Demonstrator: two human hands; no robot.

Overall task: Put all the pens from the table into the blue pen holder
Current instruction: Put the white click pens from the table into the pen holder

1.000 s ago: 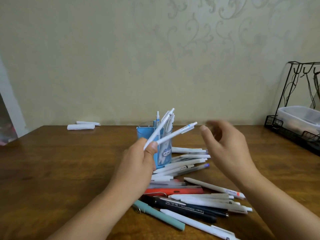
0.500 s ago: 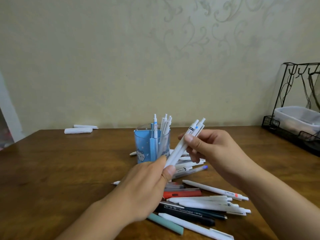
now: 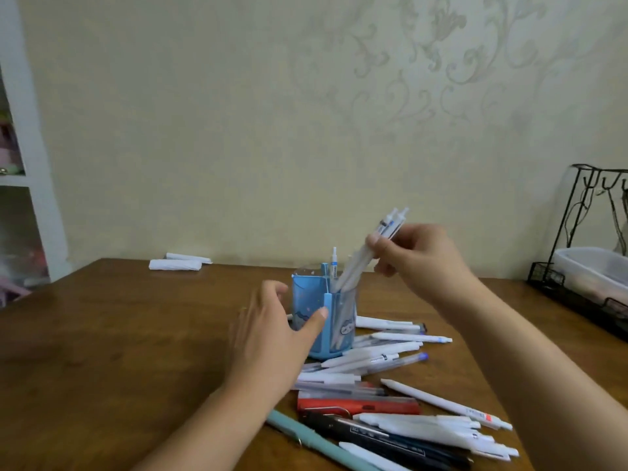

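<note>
Head view first: I see my right hand (image 3: 419,258) raised above the brown wooden table (image 3: 119,351), fingers pinched shut around a small bundle of white click pens (image 3: 368,254). Those pens slant down to the left, their lower ends already inside the blue plastic pen holder with cartoon prints (image 3: 321,321), their clicker ends sticking up past my fingers. A few other white pens stand in that holder. My left hand (image 3: 272,338) is spread, fingers apart and holding nothing, just at the holder's left side with the thumb against its front wall. Most pens lie loose on the table to the right of and in front of the holder: white ones, clear ones with blue caps, one red flat pen (image 3: 360,405), a black pen (image 3: 384,443) and a teal pen (image 3: 316,443) nearest me. Two folded white paper rolls (image 3: 176,264) sit at the far edge, and a black wire rack with a clear plastic tub (image 3: 591,277) stands far right.
</note>
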